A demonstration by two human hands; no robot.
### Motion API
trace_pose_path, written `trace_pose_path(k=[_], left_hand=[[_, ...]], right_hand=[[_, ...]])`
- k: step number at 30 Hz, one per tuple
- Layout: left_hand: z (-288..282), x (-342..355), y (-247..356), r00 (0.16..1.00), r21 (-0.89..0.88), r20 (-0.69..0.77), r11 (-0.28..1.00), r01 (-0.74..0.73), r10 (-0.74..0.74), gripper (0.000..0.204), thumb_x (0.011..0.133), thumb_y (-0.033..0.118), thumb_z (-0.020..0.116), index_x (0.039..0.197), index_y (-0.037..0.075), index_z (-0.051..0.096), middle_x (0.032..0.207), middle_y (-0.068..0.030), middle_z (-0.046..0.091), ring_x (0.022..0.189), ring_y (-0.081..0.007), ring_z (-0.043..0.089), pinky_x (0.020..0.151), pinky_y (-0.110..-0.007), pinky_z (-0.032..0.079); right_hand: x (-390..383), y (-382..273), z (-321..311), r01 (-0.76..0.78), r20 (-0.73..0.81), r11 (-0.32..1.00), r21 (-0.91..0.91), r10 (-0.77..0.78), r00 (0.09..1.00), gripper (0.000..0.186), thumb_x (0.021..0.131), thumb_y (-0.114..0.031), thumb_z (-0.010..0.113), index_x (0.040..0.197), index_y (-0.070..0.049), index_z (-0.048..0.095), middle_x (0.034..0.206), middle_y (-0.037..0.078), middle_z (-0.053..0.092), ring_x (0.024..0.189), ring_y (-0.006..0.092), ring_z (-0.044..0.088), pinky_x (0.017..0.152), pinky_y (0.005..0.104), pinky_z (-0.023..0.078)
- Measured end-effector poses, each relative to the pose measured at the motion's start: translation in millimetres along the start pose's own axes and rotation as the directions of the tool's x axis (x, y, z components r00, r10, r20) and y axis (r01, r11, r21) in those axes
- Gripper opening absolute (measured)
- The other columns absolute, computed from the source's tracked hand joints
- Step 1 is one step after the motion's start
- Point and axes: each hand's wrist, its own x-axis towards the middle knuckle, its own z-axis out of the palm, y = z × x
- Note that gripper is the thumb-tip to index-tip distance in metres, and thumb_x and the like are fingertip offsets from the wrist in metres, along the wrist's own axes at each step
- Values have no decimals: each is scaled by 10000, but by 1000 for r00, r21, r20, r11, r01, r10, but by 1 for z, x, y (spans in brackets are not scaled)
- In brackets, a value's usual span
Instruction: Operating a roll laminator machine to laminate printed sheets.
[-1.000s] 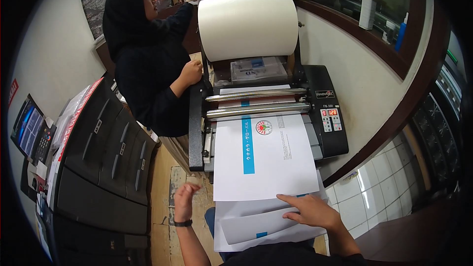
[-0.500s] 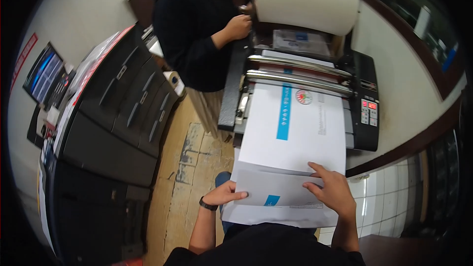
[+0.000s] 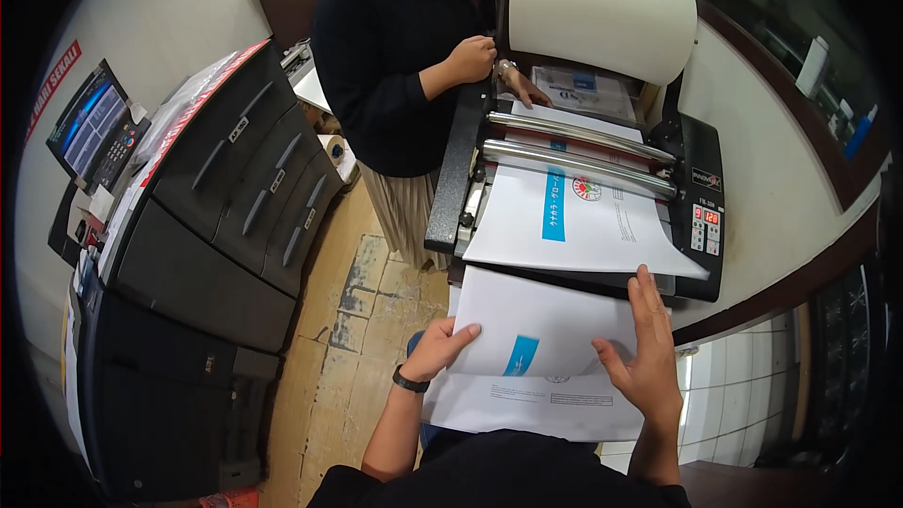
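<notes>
My left hand [image 3: 435,348] grips the left edge of a white printed sheet [image 3: 564,306] with a blue block, thumb on top. This sheet bends upward over another printed page [image 3: 508,409] near my lap. At its right side, my right hand [image 3: 642,343] is open, fingers stretched upward and thumb apart. Ahead, a sheet [image 3: 602,230] with a blue strip and round emblem lies partly under the metal rollers [image 3: 578,165] of a black roll laminator [image 3: 694,155]. That sheet's near right corner stands slightly raised, and a dark gap separates it from the one I hold.
A large pale film roll [image 3: 602,14] is mounted above the laminator. Behind its left side stands a co-worker in black, one hand [image 3: 470,61] closed near the frame, the other [image 3: 523,87] by the rollers. A dark grey copier [image 3: 216,216] stands left, beside wooden flooring [image 3: 343,357].
The sheet under the rollers has moved farther from me, opening a gap. My right hand has risen off the paper, fingers straightened. The co-worker's second hand now shows by the rollers.
</notes>
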Motion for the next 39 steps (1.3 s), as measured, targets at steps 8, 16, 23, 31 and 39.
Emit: trace_pose_path(k=[8,16,23,31,39], left_hand=[[8,41,19,994,-93,-76,991,-91,84,350,1040,265,649,1217,-33,694,1121,-53,732,975,-99,653,865,-260,511],[8,55,16,997,-169,-61,983,-65,55,342,1031,249,657,1247,-14,694,1163,-37,728,1012,-99,650,893,-261,499],[4,58,18,997,-196,-59,979,-60,50,332,1034,241,646,1249,-8,689,1156,-50,732,1007,-113,663,885,-272,508],[-1,68,18,998,-194,-49,980,-48,40,316,1031,231,647,1241,-1,692,1162,-47,731,1021,-114,662,903,-280,507],[0,70,32,989,-175,31,975,-135,143,373,1002,225,670,1294,-6,660,1199,-46,715,1083,-113,646,951,-272,489]], right_hand=[[-9,-19,20,242,-245,970,-4,-236,941,398,811,-118,774,1184,-9,691,1225,185,693,1209,386,639,1003,479,503],[-12,-13,63,156,-35,982,102,-153,988,284,823,-169,795,1055,-22,724,1058,138,716,1032,310,660,917,423,502],[-39,35,68,-188,-275,981,41,192,942,351,869,-140,746,1183,2,683,1017,141,673,987,334,622,962,430,475],[-94,98,90,-431,-297,646,630,713,635,327,982,-154,676,1242,40,628,1004,84,664,972,185,608,912,329,477],[-110,107,98,-445,-21,415,794,749,662,198,1024,-158,641,887,-16,646,765,-27,642,692,29,550,654,202,444]])
